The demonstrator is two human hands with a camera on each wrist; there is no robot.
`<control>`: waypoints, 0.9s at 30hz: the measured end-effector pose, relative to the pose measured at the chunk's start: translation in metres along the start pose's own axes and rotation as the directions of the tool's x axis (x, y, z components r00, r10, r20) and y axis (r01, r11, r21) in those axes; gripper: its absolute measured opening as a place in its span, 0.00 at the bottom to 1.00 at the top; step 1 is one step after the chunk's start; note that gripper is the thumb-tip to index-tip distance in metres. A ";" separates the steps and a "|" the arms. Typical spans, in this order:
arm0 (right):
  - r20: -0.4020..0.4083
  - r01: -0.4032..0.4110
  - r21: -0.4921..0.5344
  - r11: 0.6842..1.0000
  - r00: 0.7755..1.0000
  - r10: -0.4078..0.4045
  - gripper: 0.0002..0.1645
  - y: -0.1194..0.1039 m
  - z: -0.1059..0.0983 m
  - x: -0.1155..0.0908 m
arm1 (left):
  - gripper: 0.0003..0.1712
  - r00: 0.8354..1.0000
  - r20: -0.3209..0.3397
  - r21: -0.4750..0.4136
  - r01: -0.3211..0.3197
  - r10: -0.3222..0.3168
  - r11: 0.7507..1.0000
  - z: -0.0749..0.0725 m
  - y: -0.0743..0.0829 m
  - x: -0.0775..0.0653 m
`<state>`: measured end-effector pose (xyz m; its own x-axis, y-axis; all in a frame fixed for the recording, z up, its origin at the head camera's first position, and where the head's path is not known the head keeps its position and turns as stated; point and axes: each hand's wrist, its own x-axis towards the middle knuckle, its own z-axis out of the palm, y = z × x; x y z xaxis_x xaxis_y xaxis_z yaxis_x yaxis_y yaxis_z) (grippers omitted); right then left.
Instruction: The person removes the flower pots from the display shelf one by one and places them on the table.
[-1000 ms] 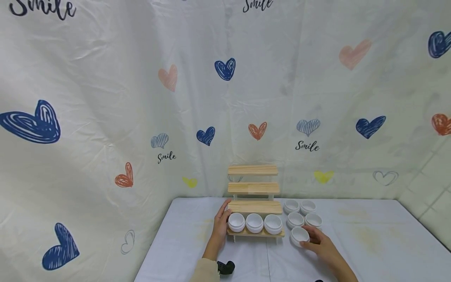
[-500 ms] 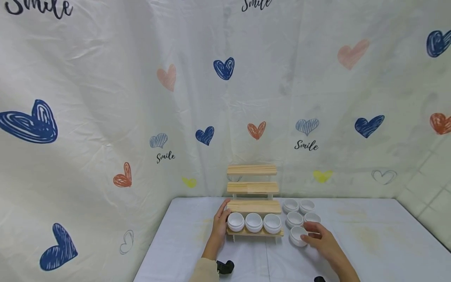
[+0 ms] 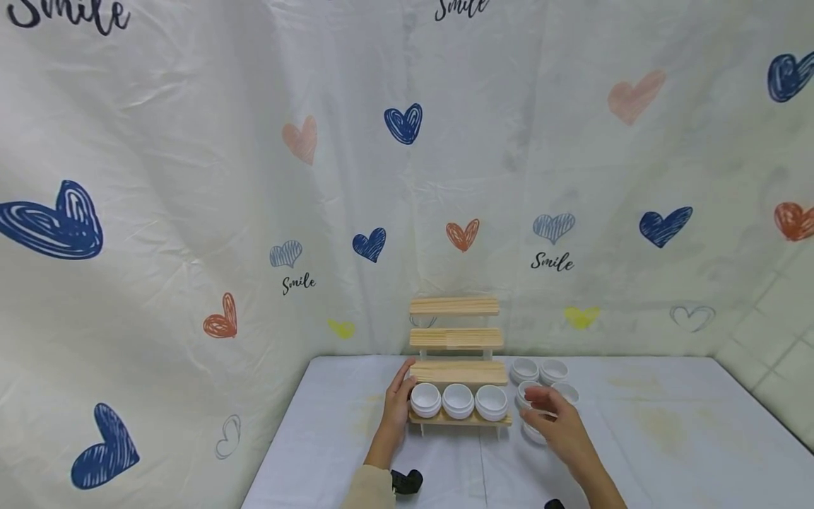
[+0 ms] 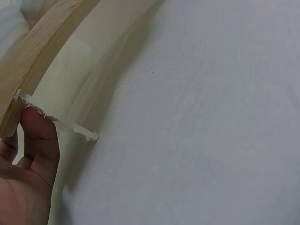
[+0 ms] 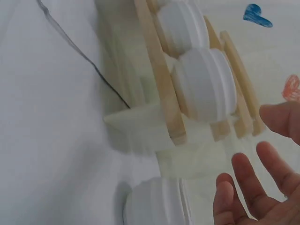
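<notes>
A tiered wooden display stand (image 3: 459,372) with white supports stands in the middle of the table. Three small white bowls (image 3: 458,401) sit in a row on its lowest board. My left hand (image 3: 396,406) grips the stand's left end; in the left wrist view its thumb (image 4: 40,124) presses by the white support under the board (image 4: 44,47). Over the nearest loose white bowl (image 3: 533,433), right of the stand, hovers my right hand (image 3: 562,428). Its fingers are spread and hold nothing. In the right wrist view that bowl (image 5: 154,204) rests on the table, apart from the fingers (image 5: 248,180).
Several more white bowls (image 3: 554,370) stand behind the right hand. The stand's upper boards (image 3: 454,307) rise close to the heart-printed curtain (image 3: 509,162). White cloth covers the table (image 3: 661,424), and a thin dark cable (image 5: 93,65) crosses it in the right wrist view.
My right hand has let go of the nearest loose bowl and moved up and left above it, fingers opening. The left hand keeps its place on the stand.
</notes>
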<state>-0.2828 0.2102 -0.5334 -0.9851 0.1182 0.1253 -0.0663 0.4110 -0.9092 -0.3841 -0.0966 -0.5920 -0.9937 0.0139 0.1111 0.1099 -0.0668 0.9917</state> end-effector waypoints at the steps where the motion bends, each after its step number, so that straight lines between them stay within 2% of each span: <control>1: -0.004 -0.007 0.009 1.000 1.000 0.007 0.30 -0.002 0.004 0.000 | 0.29 1.000 0.000 -0.001 0.000 0.000 1.000 0.000 0.000 0.000; 5: -0.011 -0.039 0.034 0.999 0.999 0.039 0.33 -0.006 0.018 0.001 | 0.29 1.000 0.003 -0.011 0.001 -0.001 1.000 0.000 0.000 0.000; 10: 0.018 -0.048 0.028 0.998 0.999 0.048 0.37 -0.008 0.031 0.001 | 0.29 1.000 0.004 -0.020 0.005 -0.005 1.000 0.000 0.000 0.001; 21: 0.028 -0.003 0.008 1.000 1.000 0.003 0.42 -0.004 0.045 0.006 | 0.31 1.000 -0.003 -0.013 -0.002 0.002 1.000 0.000 0.000 0.001; 27: 0.037 0.061 -0.016 0.998 0.997 -0.061 0.43 -0.006 0.045 0.012 | 0.31 1.000 -0.002 -0.020 0.000 0.000 1.000 0.001 0.000 0.001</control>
<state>-0.3010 0.1685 -0.5448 -0.9844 0.0597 0.1656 -0.1241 0.4322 -0.8932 -0.3849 -0.0958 -0.5921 -0.9937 0.0120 0.1113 0.1098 -0.0869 0.9901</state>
